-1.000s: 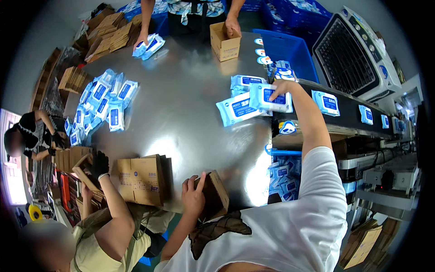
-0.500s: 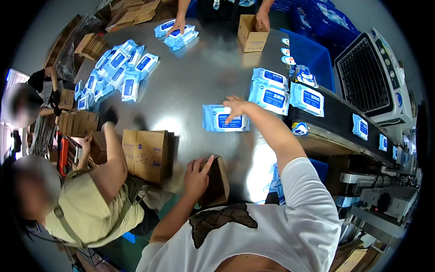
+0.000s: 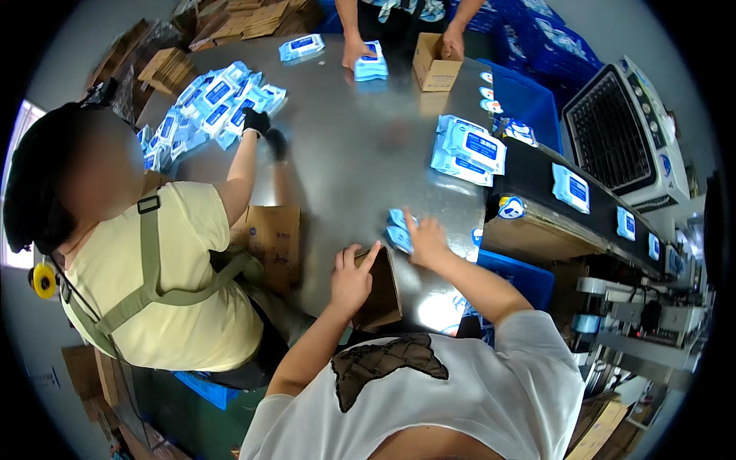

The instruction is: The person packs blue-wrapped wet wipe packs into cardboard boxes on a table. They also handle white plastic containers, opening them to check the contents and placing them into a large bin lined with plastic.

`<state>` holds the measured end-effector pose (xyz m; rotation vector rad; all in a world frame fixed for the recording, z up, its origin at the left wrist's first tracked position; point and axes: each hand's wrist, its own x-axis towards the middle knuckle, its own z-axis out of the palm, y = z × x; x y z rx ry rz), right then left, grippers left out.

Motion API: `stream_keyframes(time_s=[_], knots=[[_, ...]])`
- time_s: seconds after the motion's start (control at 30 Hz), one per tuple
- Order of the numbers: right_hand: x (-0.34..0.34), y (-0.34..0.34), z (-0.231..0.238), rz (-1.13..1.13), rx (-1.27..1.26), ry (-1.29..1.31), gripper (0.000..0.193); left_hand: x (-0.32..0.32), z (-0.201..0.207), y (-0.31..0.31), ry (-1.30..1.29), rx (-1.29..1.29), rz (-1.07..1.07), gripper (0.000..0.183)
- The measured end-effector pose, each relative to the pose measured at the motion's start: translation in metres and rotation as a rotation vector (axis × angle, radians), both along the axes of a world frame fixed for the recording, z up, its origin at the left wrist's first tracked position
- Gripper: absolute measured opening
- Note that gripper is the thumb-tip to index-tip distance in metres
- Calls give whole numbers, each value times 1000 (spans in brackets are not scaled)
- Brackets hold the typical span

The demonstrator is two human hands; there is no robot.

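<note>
- Head view: right fingers (image 3: 412, 221) grasp packs (image 3: 397, 232) just beyond the box (image 3: 383, 299).
- Left fingers (image 3: 371, 258) touch the box's rim; whether they grip, I cannot tell.
- Soft packs could slip if the grasp loosens; a bump could skid the box.

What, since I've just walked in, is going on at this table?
The wearer's left hand rests on a cardboard box at the table's near edge, and the right hand holds at least one blue-and-white pack near it. At left, a co-worker has a gloved hand at a heap of packs. Across the table, another person has one hand on packs and the other on a small box. More packs sit on a black belt.
</note>
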<state>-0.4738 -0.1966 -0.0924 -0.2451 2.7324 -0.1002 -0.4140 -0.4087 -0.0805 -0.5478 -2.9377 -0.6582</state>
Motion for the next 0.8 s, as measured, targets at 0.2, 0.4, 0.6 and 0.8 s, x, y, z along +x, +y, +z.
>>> stream_keyframes(time_s=[0.2,0.4,0.6,0.8], knots=[[31,56,-40,-361,-496,-8,117,-7,-16,12,69,30,-12,62],[73,39,72,-631,-1505,64,108,-9,-19,29,14,-17,81,59],[120,-36,63,-642,-1606,279,117,-25,-40,27,-79,179,10,37],[133,-54,84,-423,-430,202,113,-57,-67,7,-502,702,176,16]])
